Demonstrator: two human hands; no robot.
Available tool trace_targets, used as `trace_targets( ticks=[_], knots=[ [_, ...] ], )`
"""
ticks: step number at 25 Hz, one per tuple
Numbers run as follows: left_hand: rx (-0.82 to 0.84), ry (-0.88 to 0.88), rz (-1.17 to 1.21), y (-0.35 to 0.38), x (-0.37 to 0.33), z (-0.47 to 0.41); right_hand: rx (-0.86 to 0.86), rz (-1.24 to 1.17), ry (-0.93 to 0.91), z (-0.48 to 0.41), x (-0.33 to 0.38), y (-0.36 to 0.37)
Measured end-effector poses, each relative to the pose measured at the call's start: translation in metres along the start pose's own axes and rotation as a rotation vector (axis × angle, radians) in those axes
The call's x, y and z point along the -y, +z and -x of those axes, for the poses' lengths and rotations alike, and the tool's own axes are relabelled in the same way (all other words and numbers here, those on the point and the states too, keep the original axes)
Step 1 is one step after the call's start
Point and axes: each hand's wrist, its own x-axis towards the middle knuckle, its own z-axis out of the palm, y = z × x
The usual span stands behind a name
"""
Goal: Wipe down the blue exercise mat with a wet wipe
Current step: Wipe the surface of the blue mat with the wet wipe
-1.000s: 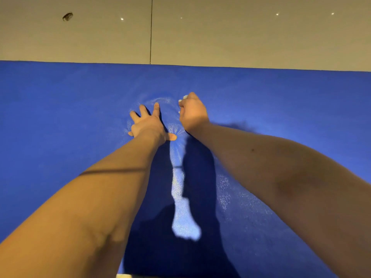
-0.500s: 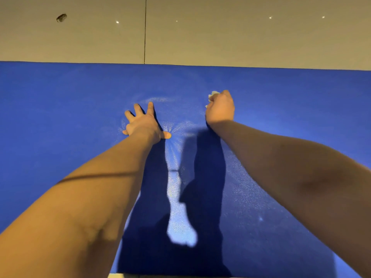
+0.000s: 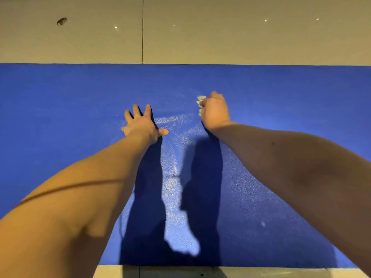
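The blue exercise mat (image 3: 60, 117) lies across the tiled floor and fills most of the view. My left hand (image 3: 141, 124) rests flat on it, fingers spread, a little left of the middle. My right hand (image 3: 215, 111) is curled into a fist round a crumpled white wet wipe (image 3: 200, 103), which sticks out at the fist's left side and presses on the mat. Shiny damp streaks run between and below the two hands.
Beige floor tiles (image 3: 241, 37) lie beyond the mat's far edge, with a dark speck (image 3: 61, 21) at the far left. A strip of tile (image 3: 261, 272) shows along the mat's near edge. My arms cast dark shadows down the mat's middle.
My right hand has slid the wipe to the right across the mat, away from my left hand. The left hand has stayed planted in place.
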Motion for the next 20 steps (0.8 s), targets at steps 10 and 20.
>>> trace_targets(
  ticks=[10,20],
  knots=[
    [-0.01,0.069,-0.029,0.023,0.027,0.042,0.077,-0.224,0.075,0.034,0.085,0.014],
    [0.021,0.075,-0.081,0.038,0.025,0.053,0.085,-0.218,0.135,0.03,0.014,-0.019]
  ],
)
